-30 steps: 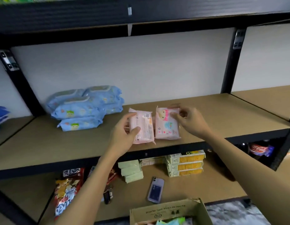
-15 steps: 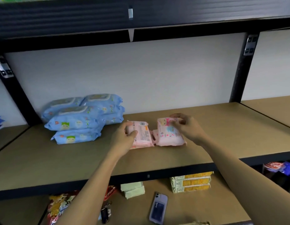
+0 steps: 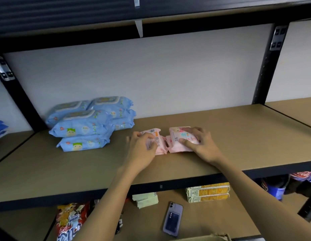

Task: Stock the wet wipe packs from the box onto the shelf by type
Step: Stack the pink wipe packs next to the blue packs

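Two small pink wet wipe packs lie side by side on the brown shelf board (image 3: 238,136). My left hand (image 3: 142,146) grips the left pink pack (image 3: 155,138), its barcode side up. My right hand (image 3: 200,143) holds the right pink pack (image 3: 177,139), thumb on its front, fingers over its far edge. Both packs rest on the board and touch each other. A stack of blue wet wipe packs (image 3: 88,124) sits to the left against the back wall. Only a top edge of the cardboard box (image 3: 208,238) shows at the bottom.
On the lower shelf lie a phone (image 3: 173,218), yellow boxes (image 3: 208,193), pale green packs (image 3: 145,199) and a red snack bag (image 3: 71,221). A black upright (image 3: 266,66) stands at the right, another at the left. More blue packs (image 3: 0,129) peek in at far left.
Both hands carried the pink packs from the air down onto the shelf board, laying them flat side by side. The view tilted up, so the box dropped almost out of sight.
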### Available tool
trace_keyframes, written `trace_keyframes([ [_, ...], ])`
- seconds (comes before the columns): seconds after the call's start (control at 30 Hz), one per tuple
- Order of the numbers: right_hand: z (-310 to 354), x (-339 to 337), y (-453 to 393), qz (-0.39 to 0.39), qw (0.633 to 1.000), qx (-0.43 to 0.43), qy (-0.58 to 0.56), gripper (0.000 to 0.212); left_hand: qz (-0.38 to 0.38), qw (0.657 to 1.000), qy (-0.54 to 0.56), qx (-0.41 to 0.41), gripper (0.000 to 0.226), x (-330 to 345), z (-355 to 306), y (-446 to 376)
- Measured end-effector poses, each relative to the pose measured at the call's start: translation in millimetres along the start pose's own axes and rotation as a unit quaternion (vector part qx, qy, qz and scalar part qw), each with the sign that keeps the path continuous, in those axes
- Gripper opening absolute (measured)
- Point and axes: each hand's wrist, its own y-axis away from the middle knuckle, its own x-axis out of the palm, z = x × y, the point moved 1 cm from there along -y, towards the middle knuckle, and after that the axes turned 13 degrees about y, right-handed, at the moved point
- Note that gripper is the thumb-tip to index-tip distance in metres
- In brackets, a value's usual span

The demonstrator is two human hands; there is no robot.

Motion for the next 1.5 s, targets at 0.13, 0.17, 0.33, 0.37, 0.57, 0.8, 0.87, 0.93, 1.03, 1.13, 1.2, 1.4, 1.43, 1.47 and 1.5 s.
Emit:
trace_keyframes([
  [0.13,0,2,-1,-0.016,1.0,0.006,-0.004,0.053,-0.005,0.997,-0.072,-0.018,0.032,3,-12,-2],
  [0.17,0,2,-1,-0.016,1.0,0.005,-0.003,0.053,-0.01,0.996,-0.089,-0.027,0.036,5,-17,-3],
  [0.33,-1,2,-1,-0.017,1.0,0.006,-0.006,0.053,-0.002,0.984,-0.166,-0.066,0.053,16,-30,-7],
  [0.37,-1,2,-1,-0.017,1.0,0.006,-0.005,0.053,0.001,0.983,-0.168,-0.072,0.052,17,-30,-8],
  [0.57,-4,2,-2,-0.013,1.0,0.005,-0.008,0.055,-0.003,0.989,-0.117,-0.089,0.043,10,-31,-13],
  [0.8,-3,2,-2,-0.019,1.0,0.006,-0.013,0.053,-0.03,0.993,0.076,-0.086,0.025,-5,-26,-21],
  [0.87,-3,3,-2,-0.017,1.0,0.01,-0.019,0.053,-0.036,0.988,0.123,-0.088,0.022,-9,-28,-21],
  [0.93,-3,3,-1,-0.017,1.0,0.013,-0.022,0.053,-0.035,0.978,0.178,-0.099,0.02,-11,-27,-20],
  [1.03,-2,3,0,-0.016,1.0,0.013,-0.021,0.052,-0.024,0.95,0.288,-0.119,0.016,-15,-24,-19],
  [1.13,-2,3,-1,-0.017,1.0,0.012,-0.016,0.052,-0.007,0.921,0.366,-0.131,0.023,-17,-21,-19],
  [1.2,-3,4,-2,-0.018,1.0,0.011,-0.012,0.052,-0.009,0.909,0.395,-0.136,0.025,-19,-17,-19],
  [1.4,-6,5,-3,-0.014,1.0,0.011,-0.01,0.056,-0.026,0.951,0.3,-0.073,0.03,-25,-1,-18],
  [1.43,-5,4,-3,-0.013,1.0,0.01,-0.009,0.058,-0.025,0.956,0.283,-0.067,0.029,-26,1,-18],
  [1.47,-5,4,-3,-0.013,1.0,0.01,-0.01,0.058,-0.028,0.966,0.251,-0.058,0.03,-26,5,-19],
  [1.5,-4,4,-3,-0.013,1.0,0.01,-0.01,0.055,-0.029,0.974,0.217,-0.049,0.034,-26,8,-19],
])
